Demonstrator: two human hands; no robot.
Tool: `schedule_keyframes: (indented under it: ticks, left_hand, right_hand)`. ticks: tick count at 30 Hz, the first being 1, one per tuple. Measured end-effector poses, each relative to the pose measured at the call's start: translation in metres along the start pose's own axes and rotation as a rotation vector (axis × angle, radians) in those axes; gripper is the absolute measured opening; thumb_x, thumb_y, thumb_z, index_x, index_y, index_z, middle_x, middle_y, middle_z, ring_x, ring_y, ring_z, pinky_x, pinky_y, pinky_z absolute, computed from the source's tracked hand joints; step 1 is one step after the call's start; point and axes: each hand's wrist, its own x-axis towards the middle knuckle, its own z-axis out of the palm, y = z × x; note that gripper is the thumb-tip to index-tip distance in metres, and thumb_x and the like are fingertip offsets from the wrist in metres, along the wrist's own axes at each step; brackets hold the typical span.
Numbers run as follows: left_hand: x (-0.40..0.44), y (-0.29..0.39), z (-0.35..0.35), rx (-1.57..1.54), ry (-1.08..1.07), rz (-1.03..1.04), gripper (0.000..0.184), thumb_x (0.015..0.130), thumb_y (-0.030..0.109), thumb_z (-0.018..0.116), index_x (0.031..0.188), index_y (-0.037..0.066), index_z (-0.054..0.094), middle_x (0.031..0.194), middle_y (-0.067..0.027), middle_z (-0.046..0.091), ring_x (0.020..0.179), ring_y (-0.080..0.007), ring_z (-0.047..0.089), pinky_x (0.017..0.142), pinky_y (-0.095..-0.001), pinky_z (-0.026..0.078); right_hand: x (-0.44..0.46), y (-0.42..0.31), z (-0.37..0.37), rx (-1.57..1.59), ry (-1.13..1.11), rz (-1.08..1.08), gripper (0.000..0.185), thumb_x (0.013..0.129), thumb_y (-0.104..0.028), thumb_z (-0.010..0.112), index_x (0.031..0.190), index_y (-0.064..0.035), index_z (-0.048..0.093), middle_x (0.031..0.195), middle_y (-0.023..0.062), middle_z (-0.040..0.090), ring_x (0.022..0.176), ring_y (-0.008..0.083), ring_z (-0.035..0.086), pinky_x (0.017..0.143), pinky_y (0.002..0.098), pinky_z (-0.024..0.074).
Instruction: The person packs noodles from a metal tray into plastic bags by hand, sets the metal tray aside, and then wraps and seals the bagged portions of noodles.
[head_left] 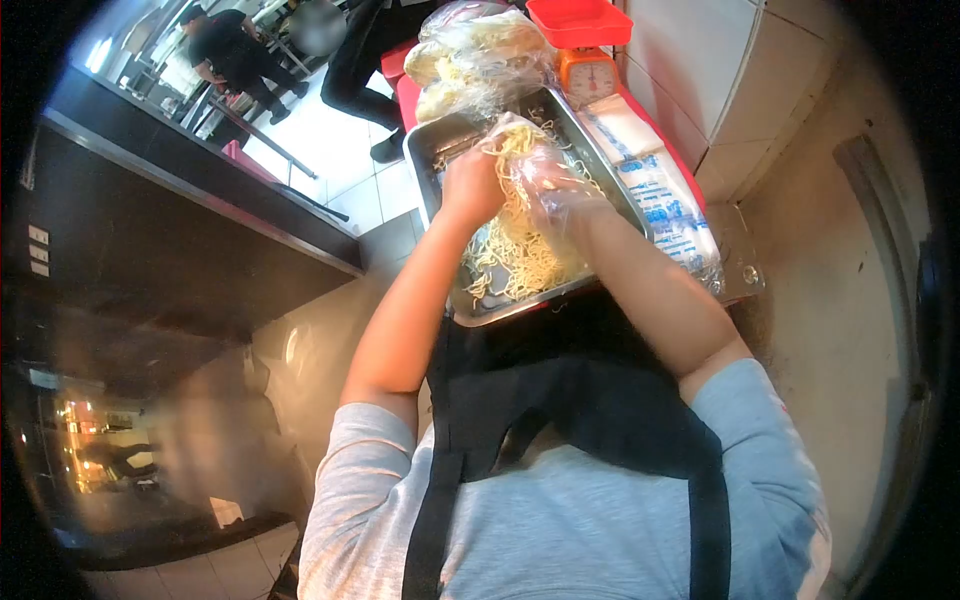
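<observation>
A metal tray (490, 316) lies in front of me with loose yellow noodles (525, 262) in it. Over the tray my left hand (474, 184) is closed on the edge of a clear plastic bag (512, 124) that has noodles in it. My right hand (562, 188), covered in thin clear plastic, is against a bunch of noodles at the bag's mouth, its fingers curled round them. The plastic and the noodles partly hide the fingertips of both hands.
Filled plastic bags of noodles (475, 60) are piled behind the tray. An orange scale (590, 78) with a red pan (582, 22) stands at the back right. Packs of plastic bags (662, 200) lie right of the tray, beside a tiled wall. A person (238, 55) stands far left.
</observation>
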Motion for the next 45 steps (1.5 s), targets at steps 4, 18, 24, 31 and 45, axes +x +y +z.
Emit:
schedule_keyframes:
  ticks: [4,18,24,31,45]
  left_hand:
    - [-0.003,0.010,-0.005,-0.092,0.112,0.128,0.054,0.071,0.006,0.062,0.125,0.012,0.054,0.109,-0.0180,0.062,0.094,-0.0368,0.061,0.081,-0.0429,0.049]
    - [0.005,-0.024,-0.037,-0.834,-0.036,-0.546,0.062,0.065,-0.008,0.062,0.126,-0.001,0.055,0.082,-0.0067,0.063,0.056,-0.0118,0.057,0.050,-0.0239,0.046]
    - [0.004,-0.032,-0.045,-1.016,0.040,-0.474,0.066,0.063,-0.010,0.058,0.127,-0.001,0.054,0.099,-0.0104,0.066,0.064,-0.0133,0.060,0.052,-0.0244,0.047]
    - [-0.004,-0.036,-0.020,-0.609,-0.050,-0.455,0.055,0.063,0.006,0.072,0.117,0.006,0.063,0.084,-0.0091,0.069,0.065,-0.0137,0.064,0.059,-0.0286,0.052]
    - [-0.004,-0.082,-0.012,-0.202,-0.031,-0.597,0.042,0.058,0.022,0.078,0.096,0.005,0.068,0.087,-0.0182,0.068,0.084,-0.0305,0.067,0.075,-0.0360,0.052]
  right_hand:
    - [0.056,0.016,-0.022,-0.769,-0.221,-0.353,0.038,0.073,-0.017,0.069,0.109,-0.0062,0.064,0.108,0.0147,0.063,0.099,0.0246,0.060,0.088,0.0370,0.0469]
    - [0.021,-0.109,-0.035,-0.680,-0.403,-0.114,0.067,0.066,-0.054,0.071,0.118,-0.0142,0.057,0.115,0.0160,0.059,0.103,0.0315,0.057,0.092,0.0393,0.0425]
    - [0.014,0.010,-0.006,-0.558,-0.090,-0.363,0.090,0.072,-0.048,0.068,0.142,-0.0055,0.029,0.136,0.0228,0.042,0.127,0.0351,0.039,0.108,0.0397,0.0295]
    - [0.040,-0.050,-0.011,-0.965,-0.319,-0.323,0.050,0.081,-0.029,0.057,0.125,-0.0044,0.051,0.125,0.0204,0.051,0.117,0.0345,0.049,0.101,0.0384,0.0362]
    - [0.040,-0.155,-0.069,-0.778,-0.329,-0.351,0.036,0.081,-0.028,0.058,0.112,-0.0097,0.060,0.110,0.0175,0.060,0.103,0.0294,0.057,0.090,0.0386,0.0443]
